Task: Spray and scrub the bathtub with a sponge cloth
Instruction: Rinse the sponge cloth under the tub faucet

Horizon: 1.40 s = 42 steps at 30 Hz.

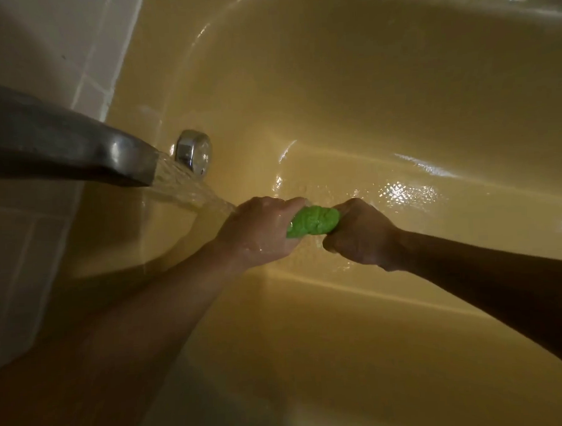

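Note:
A bright green sponge cloth (315,220) is bunched into a roll between my two hands, low over the wet floor of the yellow bathtub (380,97). My left hand (258,229) grips its left end and my right hand (360,232) grips its right end, both fists curled round it. Water pours from the grey metal tap spout (80,149) at the left and the stream (189,187) lands on the back of my left hand. No spray bottle is in view.
A round chrome overflow plate (194,152) sits on the tub's end wall behind the stream. White wall tiles (44,45) fill the upper left. A film of water shines on the tub floor (409,189) to the right of my hands.

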Tool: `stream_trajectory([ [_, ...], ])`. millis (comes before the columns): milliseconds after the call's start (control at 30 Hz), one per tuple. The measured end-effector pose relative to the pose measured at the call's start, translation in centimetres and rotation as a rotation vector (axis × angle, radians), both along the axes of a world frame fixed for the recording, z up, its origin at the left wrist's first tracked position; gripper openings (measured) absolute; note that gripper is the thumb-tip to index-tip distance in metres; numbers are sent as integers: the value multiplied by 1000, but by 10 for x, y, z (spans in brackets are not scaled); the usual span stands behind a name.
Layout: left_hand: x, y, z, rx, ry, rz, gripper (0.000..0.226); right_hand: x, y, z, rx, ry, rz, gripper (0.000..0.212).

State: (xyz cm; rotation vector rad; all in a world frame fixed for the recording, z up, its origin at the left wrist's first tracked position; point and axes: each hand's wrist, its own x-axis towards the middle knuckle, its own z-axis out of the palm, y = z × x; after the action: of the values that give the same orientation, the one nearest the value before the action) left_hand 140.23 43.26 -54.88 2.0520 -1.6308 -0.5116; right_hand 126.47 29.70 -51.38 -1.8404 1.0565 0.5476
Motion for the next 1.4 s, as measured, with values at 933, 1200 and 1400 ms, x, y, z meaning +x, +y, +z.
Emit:
stream_trajectory([
  [933, -32, -2, 33, -111, 4, 19, 31, -37, 10, 23, 163, -183, -235, 29],
  [1200, -51, 44, 89, 114, 181, 273, 27, -30, -4, 54, -458, -409, 551, 19],
  [1400, -58, 65, 141, 331, 591, 432, 30, -20, 1, 90, -396, -193, 723, 18],
])
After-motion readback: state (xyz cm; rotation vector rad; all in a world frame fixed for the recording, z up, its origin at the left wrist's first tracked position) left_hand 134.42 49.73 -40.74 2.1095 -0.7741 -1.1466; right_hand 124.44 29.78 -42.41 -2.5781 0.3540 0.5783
